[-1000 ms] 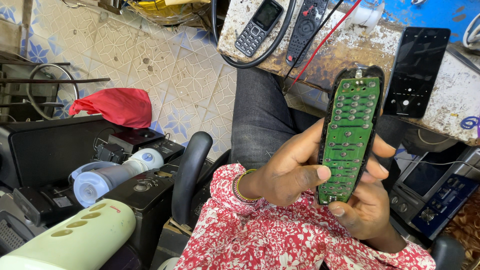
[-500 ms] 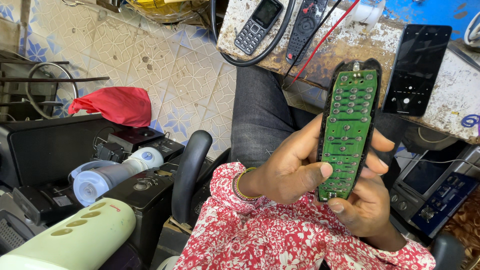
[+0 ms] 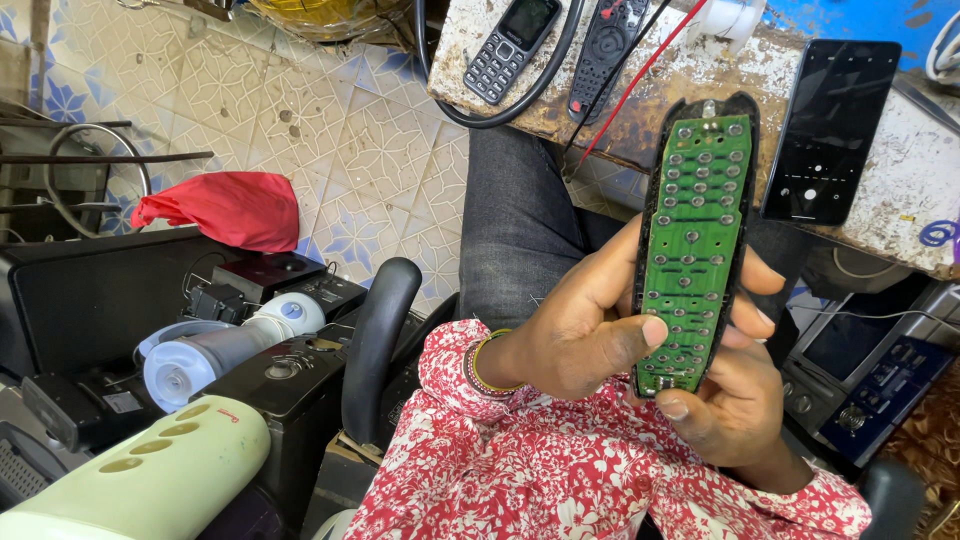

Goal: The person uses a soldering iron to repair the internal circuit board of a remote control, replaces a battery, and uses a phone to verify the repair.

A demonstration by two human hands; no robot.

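Filling the far right of the scene, the worn counter point(image 3: 690, 75) carries a black smartphone point(image 3: 828, 130) lying flat at its right, a small keypad phone point(image 3: 510, 45) and a black remote cover point(image 3: 605, 45) further left, with a black cable point(image 3: 530, 95) and a thin red wire point(image 3: 630, 90) crossing them. On the left, over the patterned floor tiles point(image 3: 340, 140), sit dark appliance boxes point(image 3: 110, 290), a red cloth point(image 3: 215, 208), a white-and-blue blender part point(image 3: 215, 345) and, nearest, a pale green speaker point(image 3: 140, 480).

At the middle, held up in front of the counter's near edge, is the opened remote point(image 3: 697, 250) — its front is already off, so the green circuit board point(image 3: 695, 245) with its rows of round key contacts lies bare inside the black back shell. The board looks seated in the shell rather than lifted out; no screws, tools or rubber keypad show near it, so judging by this, opening is done while any cleaning, repair and closing up are left.

The left hand point(image 3: 585, 335) is closed around the remote's left side, thumb pressed onto the lower board. The right hand point(image 3: 735, 400) grips the lower end from below and the right — fingers curled behind the shell, thumb tip at the bottom edge. Both wrists come out of red-and-white floral sleeves point(image 3: 560, 470), with a beaded bracelet point(image 3: 478, 362) on the left.
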